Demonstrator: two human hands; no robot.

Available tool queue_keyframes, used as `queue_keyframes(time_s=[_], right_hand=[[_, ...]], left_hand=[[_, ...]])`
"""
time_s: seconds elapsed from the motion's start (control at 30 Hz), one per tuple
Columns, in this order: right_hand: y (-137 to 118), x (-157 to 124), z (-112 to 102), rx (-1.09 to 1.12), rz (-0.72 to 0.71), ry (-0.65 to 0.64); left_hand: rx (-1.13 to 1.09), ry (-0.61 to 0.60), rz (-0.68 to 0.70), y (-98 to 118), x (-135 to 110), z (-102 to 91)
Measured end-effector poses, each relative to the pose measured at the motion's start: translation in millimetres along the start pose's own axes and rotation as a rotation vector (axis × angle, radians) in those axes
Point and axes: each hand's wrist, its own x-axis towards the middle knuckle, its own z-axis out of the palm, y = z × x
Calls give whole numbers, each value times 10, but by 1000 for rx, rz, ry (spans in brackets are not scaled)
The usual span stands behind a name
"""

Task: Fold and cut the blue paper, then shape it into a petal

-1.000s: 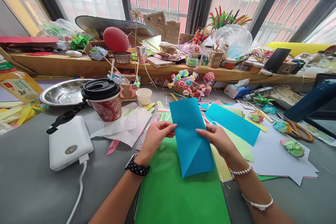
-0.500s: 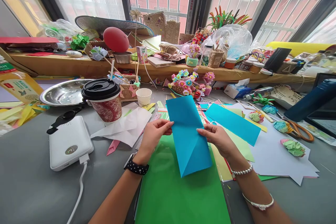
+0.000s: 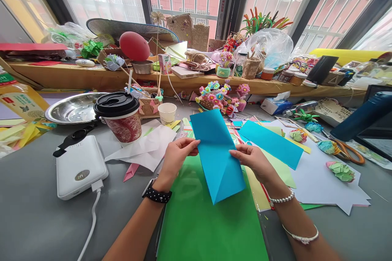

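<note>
A folded blue paper strip (image 3: 217, 153) with a pointed lower end is held up over a green sheet (image 3: 208, 224) on the grey table. My left hand (image 3: 177, 155) pinches its left edge. My right hand (image 3: 252, 161) pinches its right edge. Both hands grip the strip near its middle, fingers pressed together on the paper. A second blue sheet (image 3: 272, 142) lies flat just right of my right hand.
A lidded coffee cup (image 3: 121, 116), a small white cup (image 3: 167, 112), a metal bowl (image 3: 72, 107) and a white power bank (image 3: 80, 166) with cable sit at left. Paper flowers (image 3: 219, 97), orange scissors (image 3: 349, 153) and folded paper pieces (image 3: 341, 171) lie at right. A cluttered wooden shelf (image 3: 76, 74) runs behind.
The blue strip has tilted slightly, its top drifting left and its point shifting a little left and up. Both hands keep their grip.
</note>
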Motion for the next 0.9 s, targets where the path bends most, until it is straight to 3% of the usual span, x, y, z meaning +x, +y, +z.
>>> queue_keyframes(time_s=[0.5,0.67,0.9], right_hand=[[-14,0,20,-39,-5,68],[-4,-1,5,-91,0,4],[10,8,13,-72,-43,33]], left_hand=[[4,26,24,7,11,-20],[-2,75,50,-1,37,-60],[-14,77,77,-12,34,-64]])
